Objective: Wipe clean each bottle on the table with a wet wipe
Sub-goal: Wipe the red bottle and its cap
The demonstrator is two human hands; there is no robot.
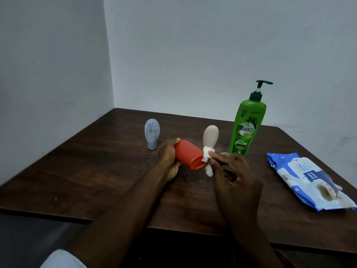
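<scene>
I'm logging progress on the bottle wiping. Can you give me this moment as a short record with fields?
in hand: red bottle, tilted, gripped by left hand
wipe: white wipe pinched by right hand, pressed to the red bottle's end
standing bottles: blue bottle, beige bottle, green pump bottle
wipe pack: lying on the table, right side

Red bottle tilted mid-air, white wipe at its base — blue, beige, green bottles upright
</scene>
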